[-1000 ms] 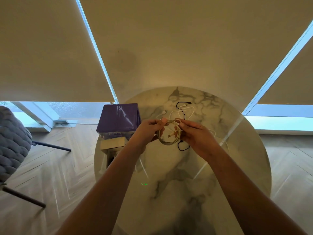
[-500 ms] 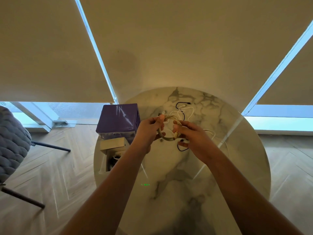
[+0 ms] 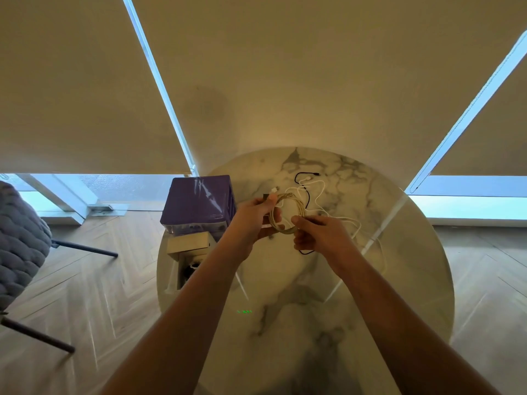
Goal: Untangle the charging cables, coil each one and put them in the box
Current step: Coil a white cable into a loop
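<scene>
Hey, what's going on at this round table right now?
A person is winding a pale cable into a coil, gripping it with the left hand and right hand above the marble table. A white cable and a black cable lie loose behind it. A purple box sits at the table's left edge.

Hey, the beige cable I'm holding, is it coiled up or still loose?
Coiled. The beige cable forms a round multi-loop ring held between the left hand and right hand, above the table.
</scene>
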